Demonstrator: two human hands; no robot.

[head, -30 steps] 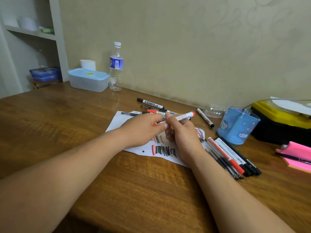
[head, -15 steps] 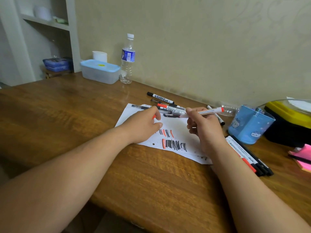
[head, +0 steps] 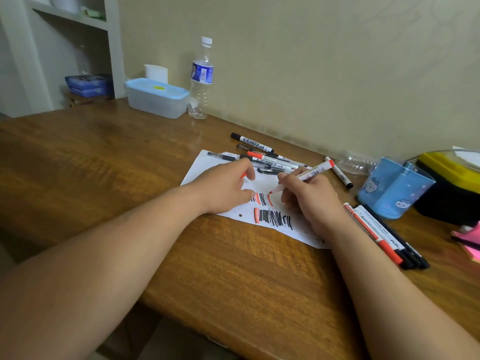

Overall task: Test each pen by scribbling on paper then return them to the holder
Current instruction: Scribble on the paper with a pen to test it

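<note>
Resting on the white paper (head: pixel 205 167), the left hand (head: pixel 228 188) curls its fingers around a small red cap (head: pixel 243 175). Loose pens (head: pixel 265 159) lie at the paper's far edge. The right hand (head: pixel 309 201) grips the red marker (head: pixel 311 172) in a writing hold, tip touching the paper beside red and black scribbles. A row of pens (head: pixel 376 235) lies right of that wrist, near the blue holder (head: pixel 392 188).

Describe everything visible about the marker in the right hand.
The marker is a slim white barrel, plastic by its look, with small print and a red rear end. Uncapped, its red tip points down at the paper beside red and black scribbles, rear end raised. The right hand grips it as for writing. The left hand pinches what looks like its red cap.
</note>
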